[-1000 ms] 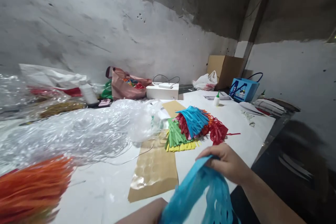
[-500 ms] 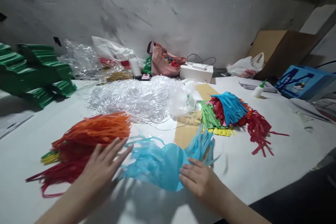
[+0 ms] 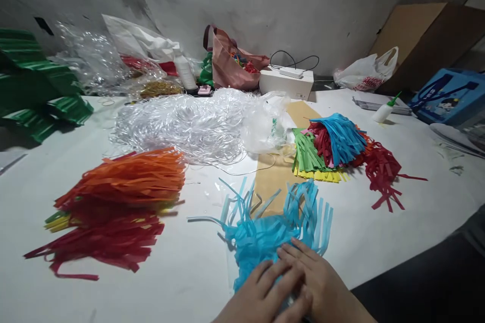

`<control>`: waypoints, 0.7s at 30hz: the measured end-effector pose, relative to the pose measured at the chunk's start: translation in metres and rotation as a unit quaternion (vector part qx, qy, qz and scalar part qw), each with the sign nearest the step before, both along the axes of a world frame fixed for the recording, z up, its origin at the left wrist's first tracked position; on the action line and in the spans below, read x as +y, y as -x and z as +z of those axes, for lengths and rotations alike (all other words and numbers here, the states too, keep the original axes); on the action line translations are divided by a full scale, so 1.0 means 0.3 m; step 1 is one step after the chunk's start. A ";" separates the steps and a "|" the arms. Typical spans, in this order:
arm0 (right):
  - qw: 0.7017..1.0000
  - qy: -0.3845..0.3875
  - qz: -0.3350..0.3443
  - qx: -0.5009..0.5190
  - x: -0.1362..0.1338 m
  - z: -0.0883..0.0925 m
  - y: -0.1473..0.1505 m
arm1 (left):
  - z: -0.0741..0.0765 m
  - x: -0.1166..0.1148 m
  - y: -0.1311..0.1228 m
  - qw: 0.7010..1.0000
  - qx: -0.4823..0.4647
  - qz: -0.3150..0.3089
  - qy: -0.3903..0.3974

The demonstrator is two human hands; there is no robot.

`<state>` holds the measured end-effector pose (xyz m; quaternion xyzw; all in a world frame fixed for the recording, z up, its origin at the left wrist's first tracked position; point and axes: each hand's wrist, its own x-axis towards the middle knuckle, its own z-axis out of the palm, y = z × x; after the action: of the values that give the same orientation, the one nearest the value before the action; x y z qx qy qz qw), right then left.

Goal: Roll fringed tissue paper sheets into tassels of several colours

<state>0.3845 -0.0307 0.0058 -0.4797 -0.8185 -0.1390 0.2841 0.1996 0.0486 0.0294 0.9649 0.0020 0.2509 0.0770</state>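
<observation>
Light-blue fringed tissue paper (image 3: 261, 237) lies crumpled at the front of the table, its cut strips spreading away from me. My left hand (image 3: 265, 292) is at its near edge, fingers bent and closed over the paper. Coming from the right, my right hand (image 3: 314, 275) presses on the same paper with its fingers together. The two hands touch, and the left fingertips hide part of the right hand. A small shiny patch shows beneath them, too covered to make out.
Orange fringe (image 3: 129, 176) and red fringe (image 3: 102, 242) lie left. Clear plastic strands (image 3: 182, 126) spread behind. A multicoloured fringe pile (image 3: 337, 141) and a green-tipped bottle (image 3: 384, 111) are at right. Brown paper (image 3: 265, 171) runs under the blue strips. Green stacks (image 3: 34, 86) stand far left.
My left hand has moved right, from beside the red fringe to meet my right hand. The blue tissue paper, spread wide before, is now bunched together and turned. The view has shifted slightly.
</observation>
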 end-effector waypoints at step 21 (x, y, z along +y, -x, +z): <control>0.995 0.073 -0.008 -0.069 -0.113 0.121 -0.036 | 0.106 0.077 0.391 0.887 -0.097 0.444 0.076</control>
<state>0.3953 -0.0645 0.0421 -0.4948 -0.8403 -0.1141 0.1899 0.0824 0.0717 0.0611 0.8252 0.4423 0.3499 0.0302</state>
